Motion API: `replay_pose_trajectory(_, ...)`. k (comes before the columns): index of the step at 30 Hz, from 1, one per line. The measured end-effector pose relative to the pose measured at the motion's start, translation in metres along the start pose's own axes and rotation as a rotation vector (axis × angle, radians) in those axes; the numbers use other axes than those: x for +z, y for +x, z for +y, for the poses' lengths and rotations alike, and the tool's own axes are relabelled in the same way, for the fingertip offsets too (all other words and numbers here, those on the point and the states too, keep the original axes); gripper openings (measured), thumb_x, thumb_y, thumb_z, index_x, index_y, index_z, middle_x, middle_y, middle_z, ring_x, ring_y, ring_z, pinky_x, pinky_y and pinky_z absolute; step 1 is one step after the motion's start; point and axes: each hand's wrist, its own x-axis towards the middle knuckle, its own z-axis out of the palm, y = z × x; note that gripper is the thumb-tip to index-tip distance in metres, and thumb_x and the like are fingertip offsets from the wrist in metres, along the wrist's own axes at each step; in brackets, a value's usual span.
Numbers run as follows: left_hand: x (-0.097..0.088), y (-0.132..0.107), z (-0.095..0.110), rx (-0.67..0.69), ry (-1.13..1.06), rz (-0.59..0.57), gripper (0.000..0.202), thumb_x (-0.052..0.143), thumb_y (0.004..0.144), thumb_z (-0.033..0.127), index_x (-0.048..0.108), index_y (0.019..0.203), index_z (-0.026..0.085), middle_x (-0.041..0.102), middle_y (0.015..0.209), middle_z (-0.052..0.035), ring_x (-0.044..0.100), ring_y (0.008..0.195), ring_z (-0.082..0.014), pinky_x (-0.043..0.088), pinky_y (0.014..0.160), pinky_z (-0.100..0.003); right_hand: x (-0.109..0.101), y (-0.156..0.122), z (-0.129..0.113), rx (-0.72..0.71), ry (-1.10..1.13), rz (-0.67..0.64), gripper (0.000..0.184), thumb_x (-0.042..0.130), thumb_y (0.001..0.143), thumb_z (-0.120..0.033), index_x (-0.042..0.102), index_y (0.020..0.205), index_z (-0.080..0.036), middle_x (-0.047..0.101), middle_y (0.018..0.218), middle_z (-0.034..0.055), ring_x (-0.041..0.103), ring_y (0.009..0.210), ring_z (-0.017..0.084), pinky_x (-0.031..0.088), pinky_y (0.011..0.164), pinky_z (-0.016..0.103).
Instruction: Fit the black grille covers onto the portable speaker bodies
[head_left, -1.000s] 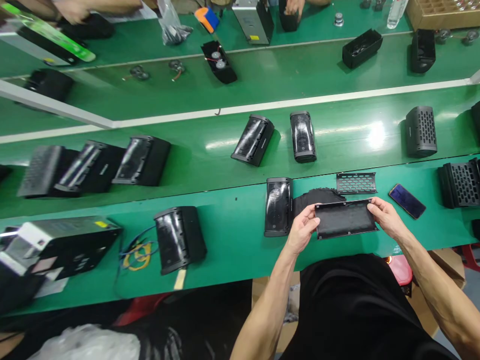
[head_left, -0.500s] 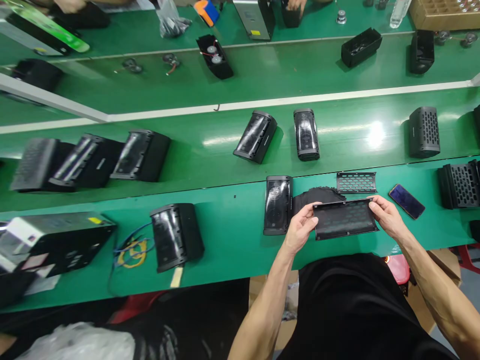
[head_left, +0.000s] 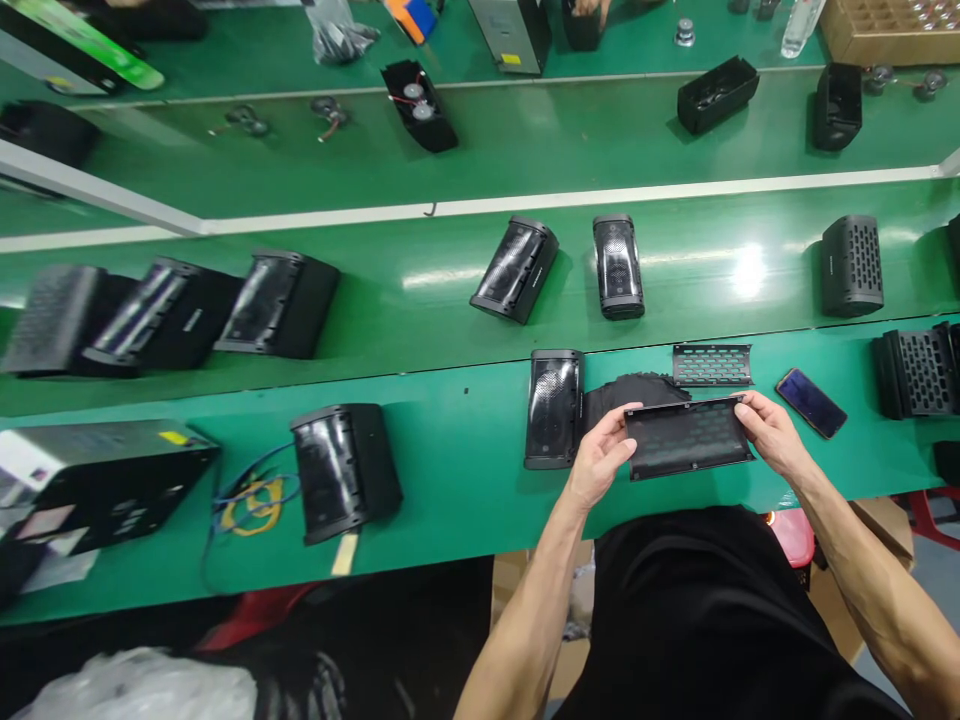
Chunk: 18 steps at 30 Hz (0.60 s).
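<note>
Between both hands I hold a flat black grille panel (head_left: pixel 688 438) just above the near green bench. My left hand (head_left: pixel 602 455) pinches its left end and my right hand (head_left: pixel 770 437) grips its right end. Behind the panel lies a dark cloth piece (head_left: pixel 630 392), and beyond that a second perforated grille (head_left: pixel 712 364) rests flat. A black speaker body (head_left: pixel 554 408) stands just left of my left hand.
A phone (head_left: pixel 811 402) lies right of my right hand. More black speakers (head_left: pixel 344 472) (head_left: pixel 516 269) (head_left: pixel 618 265) (head_left: pixel 851 265) sit on the bench and the conveyor belt (head_left: pixel 420 320). A metal box (head_left: pixel 97 485) and coiled wires (head_left: pixel 251 495) are at the left. Another person's hand (head_left: pixel 592 10) works at the far bench.
The speakers on the belt and at the left have shifted leftward in view. My hands still hold the grille panel in nearly the same place.
</note>
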Motion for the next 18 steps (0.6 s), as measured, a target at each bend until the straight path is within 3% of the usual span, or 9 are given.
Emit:
replay_pose_trajectory(12,0.0,-0.001,-0.003,0.01,-0.078,-0.012,0.065,0.089,0.081,0.043,0.07,0.138,0.019,0.074,0.134,-0.0172,0.072,0.119,-0.0307,0.056,0.108,-0.044,0.003,0.007,-0.012,0.032,-0.016,-0.027,0.058,0.08,0.076,-0.081,0.064,0.094,-0.028,0.062,0.074,0.0,0.055,0.062,0.019,0.048,0.059,0.031)
replay_pose_trajectory(18,-0.003,0.003,-0.005,0.066,-0.086,-0.027,0.065,0.089,0.084,0.041,0.069,0.141,0.019,0.073,0.137,-0.0169,0.071,0.124,-0.0318,0.055,0.108,-0.044,0.005,0.018,-0.025,0.029,0.099,-0.003,0.055,0.094,0.07,-0.068,0.064,0.09,-0.026,0.063,0.072,-0.0037,0.054,0.058,0.014,0.049,0.057,0.026)
